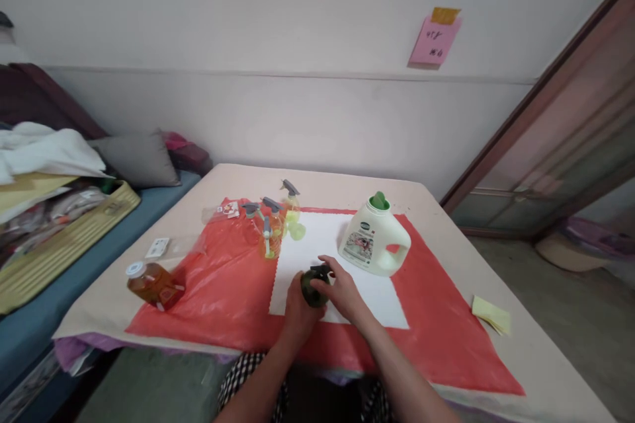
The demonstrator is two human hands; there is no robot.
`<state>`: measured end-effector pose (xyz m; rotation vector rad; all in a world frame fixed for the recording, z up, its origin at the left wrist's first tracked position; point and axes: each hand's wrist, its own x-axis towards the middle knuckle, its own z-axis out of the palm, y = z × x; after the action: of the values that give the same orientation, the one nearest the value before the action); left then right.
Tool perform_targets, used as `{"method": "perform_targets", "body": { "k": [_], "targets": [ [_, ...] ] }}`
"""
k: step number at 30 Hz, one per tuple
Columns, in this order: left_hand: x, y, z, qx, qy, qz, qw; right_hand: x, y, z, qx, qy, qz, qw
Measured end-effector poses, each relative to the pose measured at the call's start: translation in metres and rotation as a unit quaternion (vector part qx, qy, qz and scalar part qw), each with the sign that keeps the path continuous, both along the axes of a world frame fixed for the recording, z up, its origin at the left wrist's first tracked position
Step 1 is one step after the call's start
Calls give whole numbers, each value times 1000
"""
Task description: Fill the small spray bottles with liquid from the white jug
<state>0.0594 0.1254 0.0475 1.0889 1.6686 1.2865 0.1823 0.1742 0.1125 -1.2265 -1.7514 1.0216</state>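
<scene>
Over the front of the white sheet (297, 297), my left hand (297, 310) is wrapped round a dark green spray bottle (312, 292) with a black top. My right hand (342, 287) closes its thumb and fingers on that black top. A large pale jug (374, 238) with a handle and a green cap stands just beyond the right hand, at the sheet's right edge. Beyond my left hand, several clear spray bottles (272, 215) with grey heads and yellowish liquid stand together.
Red plastic sheeting (228, 297) covers much of the table (520, 277). On the left, a bottle of amber liquid (153, 283) lies tilted near a small white card (157, 248). Yellow paper (491, 314) rests near the right edge. A wall stands behind the table.
</scene>
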Motion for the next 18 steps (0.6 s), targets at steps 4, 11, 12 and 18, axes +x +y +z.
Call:
{"method": "perform_targets", "body": {
  "k": [4,11,12,18],
  "targets": [
    [-4,23,33,44,-11,-59,997,26,30,38,-1,78,48,996],
    [3,62,73,117,-198,-126,965,47,60,54,-1,237,-107,966],
    [4,64,73,124,-222,-114,960,46,60,51,-4,258,-125,958],
    [8,63,73,98,-416,-2,904,28,57,35,-14,306,-189,933]
  ]
}}
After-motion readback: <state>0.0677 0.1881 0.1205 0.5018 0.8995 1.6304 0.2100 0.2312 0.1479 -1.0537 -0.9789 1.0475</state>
